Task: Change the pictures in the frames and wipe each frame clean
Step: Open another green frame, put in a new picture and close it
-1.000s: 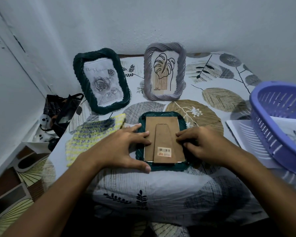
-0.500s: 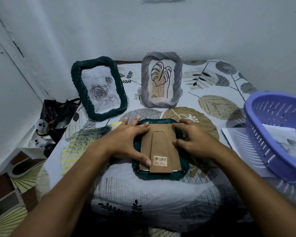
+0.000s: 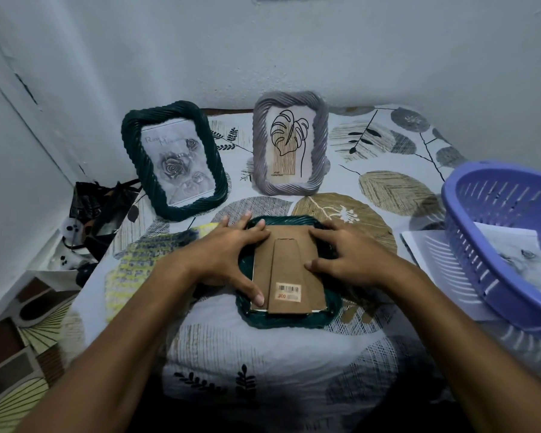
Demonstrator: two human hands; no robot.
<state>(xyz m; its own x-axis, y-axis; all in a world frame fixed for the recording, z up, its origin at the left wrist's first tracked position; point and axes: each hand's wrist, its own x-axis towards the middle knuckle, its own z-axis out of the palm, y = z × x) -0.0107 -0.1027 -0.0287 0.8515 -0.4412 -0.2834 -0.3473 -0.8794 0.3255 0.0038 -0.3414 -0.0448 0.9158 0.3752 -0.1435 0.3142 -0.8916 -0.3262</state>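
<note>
The room is dim and looks bluish. Soft light falls from above onto the wall (image 3: pixel 325 51), which is the brightest part. The bottom of the picture is dark, and the arms look shadowy. The basket (image 3: pixel 497 245) casts a soft shadow. Straight lines bend near the edges. The corners are a bit blurry.

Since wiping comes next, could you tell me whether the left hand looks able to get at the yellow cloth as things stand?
Probably yes. The cloth lies flat on the table just outboard of the left hand, with nothing on top of it or between them. That hand presses the face-down frame, so it must let go first.
</note>
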